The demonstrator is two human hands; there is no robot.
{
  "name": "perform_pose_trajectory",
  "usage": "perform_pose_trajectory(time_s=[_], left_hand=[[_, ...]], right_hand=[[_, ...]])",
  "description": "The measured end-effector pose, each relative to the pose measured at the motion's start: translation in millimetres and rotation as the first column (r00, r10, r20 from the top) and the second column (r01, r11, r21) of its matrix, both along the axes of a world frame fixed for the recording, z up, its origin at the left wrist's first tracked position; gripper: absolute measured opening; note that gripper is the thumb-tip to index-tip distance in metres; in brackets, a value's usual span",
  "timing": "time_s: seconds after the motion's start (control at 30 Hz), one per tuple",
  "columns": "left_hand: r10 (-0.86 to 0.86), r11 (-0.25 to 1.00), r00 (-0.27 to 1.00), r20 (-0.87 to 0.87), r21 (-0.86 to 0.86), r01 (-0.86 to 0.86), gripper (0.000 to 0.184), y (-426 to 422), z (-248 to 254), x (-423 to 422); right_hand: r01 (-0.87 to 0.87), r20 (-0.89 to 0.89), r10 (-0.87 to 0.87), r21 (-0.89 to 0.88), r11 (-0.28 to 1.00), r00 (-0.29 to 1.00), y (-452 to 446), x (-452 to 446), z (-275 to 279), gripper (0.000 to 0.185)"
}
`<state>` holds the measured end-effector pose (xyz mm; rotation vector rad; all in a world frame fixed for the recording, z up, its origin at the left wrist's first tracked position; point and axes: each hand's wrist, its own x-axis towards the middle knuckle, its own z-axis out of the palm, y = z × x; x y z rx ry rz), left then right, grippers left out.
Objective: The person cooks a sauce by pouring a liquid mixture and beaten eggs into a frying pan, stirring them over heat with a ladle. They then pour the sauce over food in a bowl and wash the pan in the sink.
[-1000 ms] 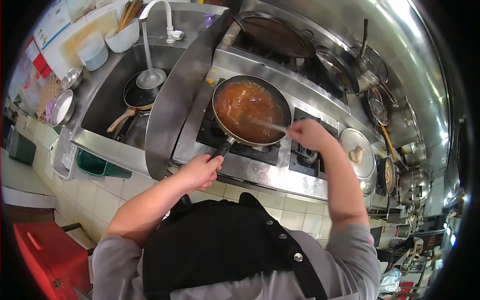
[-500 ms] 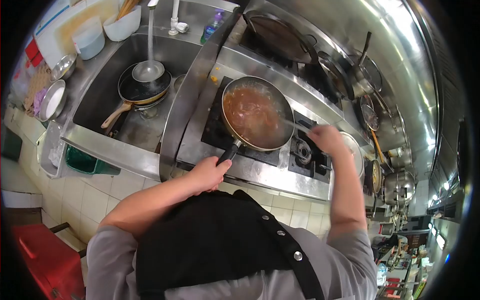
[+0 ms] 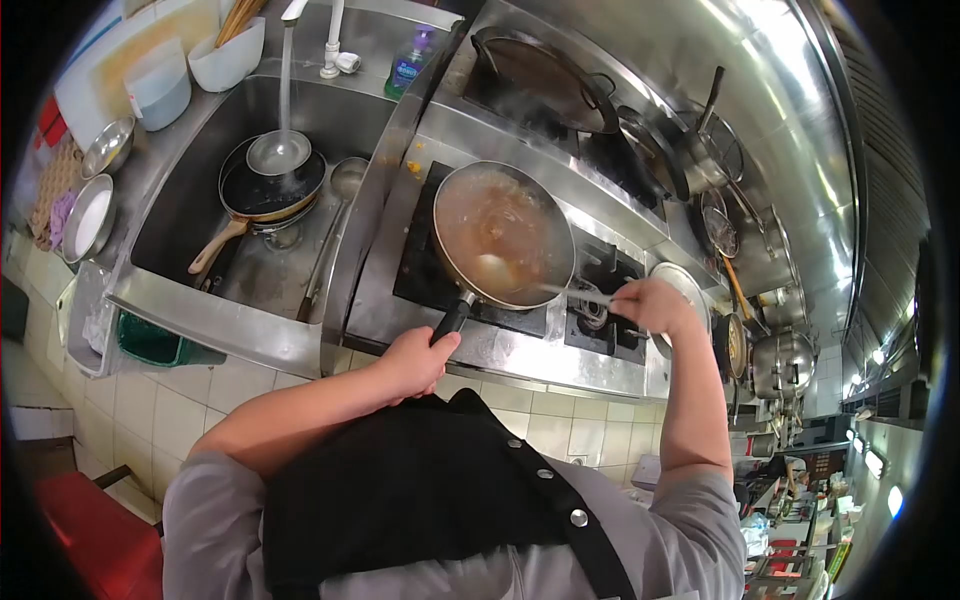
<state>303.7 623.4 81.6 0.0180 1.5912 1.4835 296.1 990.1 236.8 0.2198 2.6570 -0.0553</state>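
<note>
A frying pan (image 3: pixel 555 235) with steaming reddish-brown sauce (image 3: pixel 490 225) sits on the left burner of the stove (image 3: pixel 500 355). My left hand (image 3: pixel 420 362) is closed round the black pan handle (image 3: pixel 453 318). My right hand (image 3: pixel 645 303) grips the end of a thin, pale utensil (image 3: pixel 585 296) that reaches over the pan's right rim. A pale round shape, perhaps the utensil's head, shows at the lower part of the sauce; steam blurs it.
Left of a metal divider, water runs into a ladle (image 3: pixel 279 153) over stacked pans in the sink (image 3: pixel 165 235). A flat pan (image 3: pixel 540 80) rests on the back stove. A metal lid (image 3: pixel 688 290) and pots (image 3: pixel 782 365) stand to the right.
My right hand and the utensil have moved lower against the pan, and a pale round shape now shows in the sauce. More steam rises. The view has shifted, showing more of the sink.
</note>
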Motion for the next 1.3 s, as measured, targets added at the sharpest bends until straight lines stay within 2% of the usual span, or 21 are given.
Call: perform_pose_trajectory(time_s=[0.1,0.23,0.3,0.33,0.43,0.5,0.57,0.67,0.7,0.77,0.83,0.87,0.9,0.93,0.97,1.0,1.03,1.1,1.13,1.2,1.3], left_hand=[[0.03,0.999,0.999,0.013,0.041,-0.031,0.039,2.2,-9.4,5.2],[-0.002,0.999,0.999,-0.049,-0.033,0.0,0.043,-1.4,7.6,2.3],[0.028,0.999,0.999,-0.042,0.045,-0.026,0.043,4.1,-2.4,0.6],[0.041,0.997,0.999,-0.036,0.072,-0.038,0.043,2.7,-6.8,2.2],[0.054,0.998,0.999,0.01,0.038,-0.054,0.038,7.0,-9.2,4.5],[0.073,0.997,0.997,-0.001,0.03,-0.073,0.04,8.1,-9.5,3.9],[0.029,0.999,0.999,-0.035,-0.021,-0.029,0.043,1.6,7.8,3.7],[0.004,0.999,1.0,-0.019,-0.05,-0.005,0.047,4.5,5.5,5.7],[0.024,0.999,1.0,-0.005,-0.037,-0.024,0.047,9.2,-6.4,5.8],[0.033,0.999,0.999,-0.006,-0.011,-0.033,0.049,4.9,-11.0,4.5],[-0.01,1.0,0.999,-0.031,0.017,0.01,0.051,-6.3,-2.7,8.0],[-0.014,1.0,0.998,-0.061,0.01,0.015,0.054,-11.3,-2.6,13.2],[-0.037,0.999,0.995,-0.09,0.005,0.038,0.057,-18.2,-2.8,18.7],[-0.159,0.987,0.952,-0.262,-0.074,0.145,0.061,-28.9,2.7,19.2],[-0.287,0.957,0.861,-0.42,-0.151,0.246,0.066,-42.0,8.7,23.2],[-0.136,0.991,0.799,-0.585,-0.08,0.11,0.067,-55.3,12.7,38.8],[-0.218,0.976,0.812,-0.541,-0.103,0.194,0.064,-79.8,38.5,41.2],[-0.249,0.968,0.738,-0.628,-0.158,0.193,0.058,-129.0,50.7,54.3],[-0.252,0.967,0.799,-0.546,-0.184,0.179,0.059,-154.1,60.8,57.3],[-0.21,0.955,0.937,-0.279,-0.264,0.136,0.061,-192.6,60.0,64.1],[-0.05,0.905,0.992,0.113,-0.415,0.093,0.066,-245.1,-16.0,84.2]], right_hand=[[0.072,-0.265,-0.045,0.091,0.993,0.963,-17.1,-20.9,-35.6,0.031],[-0.177,-0.07,0.172,-0.068,0.982,0.983,-20.7,-2.4,-12.4,0.031],[-0.017,-0.019,0.018,0.063,0.998,1.0,2.8,-7.9,3.7,0.031],[0.026,-0.159,-0.011,0.094,0.995,0.987,-1.4,-12.6,-7.9,0.029],[-0.029,-0.15,0.03,0.011,1.0,0.988,-34.6,-23.0,-49.4,0.028],[-0.213,-0.034,0.211,-0.078,0.974,0.977,-37.5,-2.4,-8.0,0.027],[-0.052,0.001,0.052,-0.005,0.999,0.999,4.0,-1.6,9.1,0.028],[-0.049,-0.332,0.08,0.101,0.994,0.94,-5.8,-26.7,-41.4,0.028],[-0.013,-0.252,0.013,0.003,1.0,0.968,-35.9,-23.2,-35.8,0.029],[-0.138,-0.118,0.126,-0.105,0.985,0.985,-33.1,-6.7,-16.5,0.03],[-0.095,-0.102,0.085,-0.107,0.99,0.991,24.4,-14.8,-11.9,0.03],[-0.057,-0.086,0.049,-0.102,0.993,0.995,48.7,-9.7,-10.9,0.03],[-0.01,-0.074,0.019,0.123,0.992,0.997,24.6,-20.9,-10.5,0.027],[-0.104,-0.207,0.14,0.177,0.979,0.968,-0.9,-23.2,-18.7,0.025],[-0.083,-0.206,0.111,0.14,0.987,0.972,-18.8,-25.4,-30.5,0.027],[-0.099,-0.166,0.094,-0.018,0.995,0.982,-29.2,-17.0,-37.8,0.029],[-0.116,-0.144,0.09,-0.18,0.977,0.985,-27.7,-12.0,-36.7,0.031],[-0.134,-0.054,0.13,-0.077,0.988,0.99,3.2,-2.1,-3.7,0.033],[-0.161,-0.004,0.161,-0.037,0.986,0.987,11.8,-2.5,6.1,0.034],[-0.066,-0.149,0.071,0.037,0.997,0.986,2.9,-21.1,-16.9,0.033],[-0.113,-0.183,0.102,-0.049,0.992,0.978,-39.1,-17.9,-45.2,0.032]])
